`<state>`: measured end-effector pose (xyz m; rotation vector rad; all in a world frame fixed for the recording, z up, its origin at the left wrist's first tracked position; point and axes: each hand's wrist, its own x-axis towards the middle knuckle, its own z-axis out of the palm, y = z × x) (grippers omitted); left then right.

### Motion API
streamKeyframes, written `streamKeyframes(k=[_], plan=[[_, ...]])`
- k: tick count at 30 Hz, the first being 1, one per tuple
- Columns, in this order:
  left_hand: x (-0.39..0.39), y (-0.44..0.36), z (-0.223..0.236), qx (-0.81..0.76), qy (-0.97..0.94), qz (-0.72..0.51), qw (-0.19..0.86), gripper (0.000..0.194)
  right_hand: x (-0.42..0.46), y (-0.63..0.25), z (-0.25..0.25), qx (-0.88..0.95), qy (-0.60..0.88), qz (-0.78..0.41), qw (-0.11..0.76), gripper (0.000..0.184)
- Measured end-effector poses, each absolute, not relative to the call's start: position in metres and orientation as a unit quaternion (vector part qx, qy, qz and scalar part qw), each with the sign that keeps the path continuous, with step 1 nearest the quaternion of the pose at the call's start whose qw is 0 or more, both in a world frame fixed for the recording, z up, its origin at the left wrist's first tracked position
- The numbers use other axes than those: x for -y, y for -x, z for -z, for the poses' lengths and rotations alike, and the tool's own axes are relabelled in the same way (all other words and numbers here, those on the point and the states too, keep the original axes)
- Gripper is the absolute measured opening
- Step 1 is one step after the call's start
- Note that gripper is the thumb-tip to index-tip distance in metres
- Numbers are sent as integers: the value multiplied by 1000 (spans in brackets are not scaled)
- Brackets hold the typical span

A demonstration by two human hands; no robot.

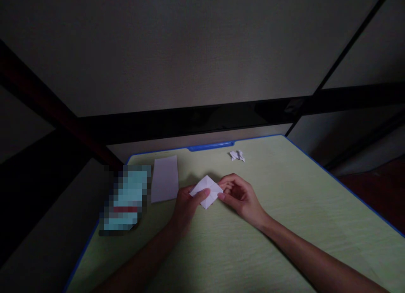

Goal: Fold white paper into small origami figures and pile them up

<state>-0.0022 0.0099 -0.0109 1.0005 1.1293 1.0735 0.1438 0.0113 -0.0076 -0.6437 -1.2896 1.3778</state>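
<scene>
For a crisp fold, the left hand [187,203] is best kept as the anchor, thumb pressed flat near the middle, while the right lines up edge with edge and runs a fingertip firmly along each crease; small layers probably slip if hurried. The creased white diamond-shaped piece of paper [213,187] lies between the two hands, above the pale green wood-grain desk with blue edging [300,200]. The left hand grasps its left side, thumb on top; the right hand [245,199] pinches its right corner between thumb and fingers.
</scene>
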Motion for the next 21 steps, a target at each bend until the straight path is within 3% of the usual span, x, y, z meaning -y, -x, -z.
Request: streamKeyframes(k=[11, 21], plan=[[-9, 2, 9, -489, -425, -458, 609, 14, -11, -144, 6, 571, 357, -531, 514, 6], [-5, -3, -6, -539, -467, -437, 549, 17, -17, -146, 5, 570, 372, -518, 519, 5]])
